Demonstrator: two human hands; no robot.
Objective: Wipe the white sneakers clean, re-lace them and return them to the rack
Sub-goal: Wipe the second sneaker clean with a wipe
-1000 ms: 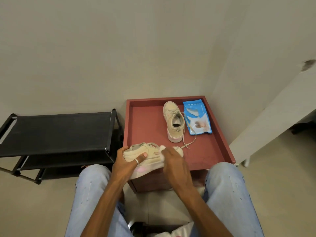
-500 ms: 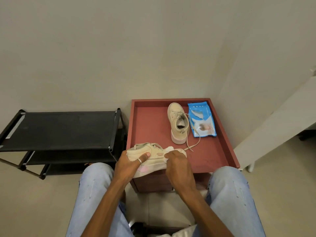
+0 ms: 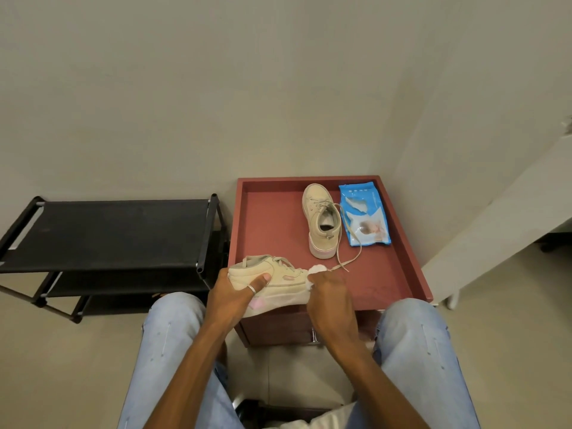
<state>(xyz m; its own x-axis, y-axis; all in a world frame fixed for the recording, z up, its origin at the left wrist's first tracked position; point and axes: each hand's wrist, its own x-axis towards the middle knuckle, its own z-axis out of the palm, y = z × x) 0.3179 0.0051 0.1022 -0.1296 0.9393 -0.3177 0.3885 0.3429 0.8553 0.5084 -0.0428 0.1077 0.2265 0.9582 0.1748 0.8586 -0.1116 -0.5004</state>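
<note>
Beige walls meet in a corner behind a red table (image 3: 309, 178) whose top has a raised rim, like a shallow tray. Inside the rim, at the far right, one sneaker (image 3: 322, 224) stands upright with its toe to the wall. Its loose lace (image 3: 349, 252) trails toward the near edge. Just beside it on the right lies a blue wipes pack (image 3: 364, 218), flat, and the lace crosses the pack's left edge.

Left of the table stands a black rack (image 3: 108, 230) with tiered shelves.

Over the table's near left edge, the other sneaker (image 3: 278, 280) is tipped on its side with the sole toward the person. The left hand (image 3: 235, 292), a ring (image 3: 251, 289) on one finger, grips its heel end with the thumb across the upper. The right hand (image 3: 331, 295) has its fingers curled round a white wipe (image 3: 317, 270), which it holds against the toe end. Knees in pale jeans (image 3: 173, 335) flank the table.
</note>
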